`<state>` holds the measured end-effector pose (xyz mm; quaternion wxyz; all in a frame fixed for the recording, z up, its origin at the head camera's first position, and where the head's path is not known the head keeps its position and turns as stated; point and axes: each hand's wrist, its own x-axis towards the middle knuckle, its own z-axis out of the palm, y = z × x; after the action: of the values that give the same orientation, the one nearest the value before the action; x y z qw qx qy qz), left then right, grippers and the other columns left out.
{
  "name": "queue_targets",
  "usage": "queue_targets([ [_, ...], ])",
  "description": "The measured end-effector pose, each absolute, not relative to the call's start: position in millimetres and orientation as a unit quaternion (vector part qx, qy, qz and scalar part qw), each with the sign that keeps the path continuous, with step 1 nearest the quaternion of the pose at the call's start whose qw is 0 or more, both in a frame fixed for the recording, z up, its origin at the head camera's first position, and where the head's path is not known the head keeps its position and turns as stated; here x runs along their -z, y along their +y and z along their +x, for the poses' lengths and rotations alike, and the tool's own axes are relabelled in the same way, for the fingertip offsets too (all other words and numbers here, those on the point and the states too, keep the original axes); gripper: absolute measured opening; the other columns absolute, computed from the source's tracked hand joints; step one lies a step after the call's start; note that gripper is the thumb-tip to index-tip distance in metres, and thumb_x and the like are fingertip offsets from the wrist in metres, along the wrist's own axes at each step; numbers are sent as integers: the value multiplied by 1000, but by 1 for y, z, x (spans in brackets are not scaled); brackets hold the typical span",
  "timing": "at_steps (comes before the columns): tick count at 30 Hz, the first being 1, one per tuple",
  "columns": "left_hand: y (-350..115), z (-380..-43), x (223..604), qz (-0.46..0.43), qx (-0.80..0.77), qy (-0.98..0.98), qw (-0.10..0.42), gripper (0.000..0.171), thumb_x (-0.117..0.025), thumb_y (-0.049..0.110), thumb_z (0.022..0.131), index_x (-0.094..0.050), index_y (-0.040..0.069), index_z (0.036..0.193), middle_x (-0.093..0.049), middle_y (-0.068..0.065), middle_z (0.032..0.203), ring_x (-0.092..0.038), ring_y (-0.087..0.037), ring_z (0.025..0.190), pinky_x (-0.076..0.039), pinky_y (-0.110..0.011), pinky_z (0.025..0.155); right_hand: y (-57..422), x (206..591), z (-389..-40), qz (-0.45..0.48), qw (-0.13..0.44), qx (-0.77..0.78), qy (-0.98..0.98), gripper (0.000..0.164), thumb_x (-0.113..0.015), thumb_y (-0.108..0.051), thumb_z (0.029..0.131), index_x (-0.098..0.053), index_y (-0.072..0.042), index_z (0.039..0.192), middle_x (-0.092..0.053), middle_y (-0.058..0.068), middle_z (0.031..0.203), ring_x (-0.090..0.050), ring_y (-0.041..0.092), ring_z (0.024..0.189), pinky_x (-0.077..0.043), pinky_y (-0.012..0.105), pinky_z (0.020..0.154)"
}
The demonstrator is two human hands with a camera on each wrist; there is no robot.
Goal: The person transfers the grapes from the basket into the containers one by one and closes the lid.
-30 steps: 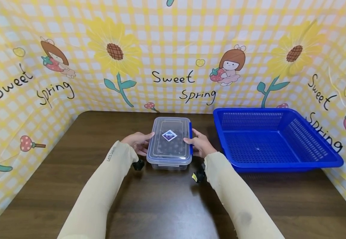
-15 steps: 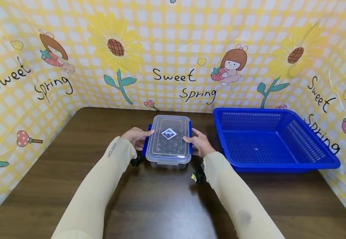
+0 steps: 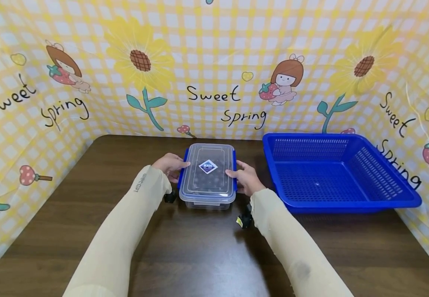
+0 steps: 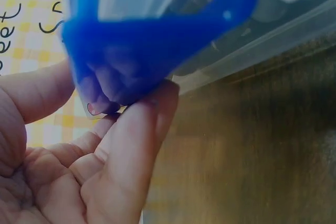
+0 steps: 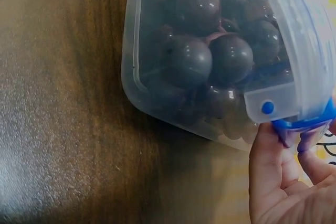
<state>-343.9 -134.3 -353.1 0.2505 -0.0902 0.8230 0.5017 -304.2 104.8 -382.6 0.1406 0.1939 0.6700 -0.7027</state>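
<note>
A clear lidded food container (image 3: 207, 187) stands on the table, with blue side latches and a diamond-shaped sticker on its lid. Dark round fruits like grapes (image 5: 186, 61) show through its wall in the right wrist view. My left hand (image 3: 170, 165) grips the container's left side; its thumb lies at the lid edge and its fingers are at the blue latch (image 4: 142, 45), which juts outward. On the other side my right hand (image 3: 249, 178) grips the right edge, thumb on the lid and fingers at the right latch (image 5: 310, 119). Some fingertips are hidden.
A large blue plastic basket (image 3: 342, 204) with slotted walls stands to the right on the brown wooden table (image 3: 184, 255). Patterned yellow checked cloth (image 3: 214, 57) hangs behind and at both sides.
The left latch, not visible one second ago, came out beside the lid and now sits slightly closer to it. My right hand keeps its hold, and the basket stays put.
</note>
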Motion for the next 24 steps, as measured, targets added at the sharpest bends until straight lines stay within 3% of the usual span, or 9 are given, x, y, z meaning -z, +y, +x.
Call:
queue_targets([
  [10,-132,-342,352,-88,-517,814,250,46,-57,23,98,-47,-7,131,-64,-20,111,-66,-23,83,-56,-40,78,107,380,-305,195,148,689,682,67,-67,-11,90,-35,-21,149,-57,17,126,-59,33,109,-48,51,92],
  [24,-132,-343,360,-106,-528,814,219,42,-67,18,91,-50,-2,124,-63,-11,94,-63,-18,70,-57,-35,68,106,380,-303,193,147,689,682,68,-67,-11,90,-35,-21,149,-57,17,128,-58,34,112,-48,51,93],
])
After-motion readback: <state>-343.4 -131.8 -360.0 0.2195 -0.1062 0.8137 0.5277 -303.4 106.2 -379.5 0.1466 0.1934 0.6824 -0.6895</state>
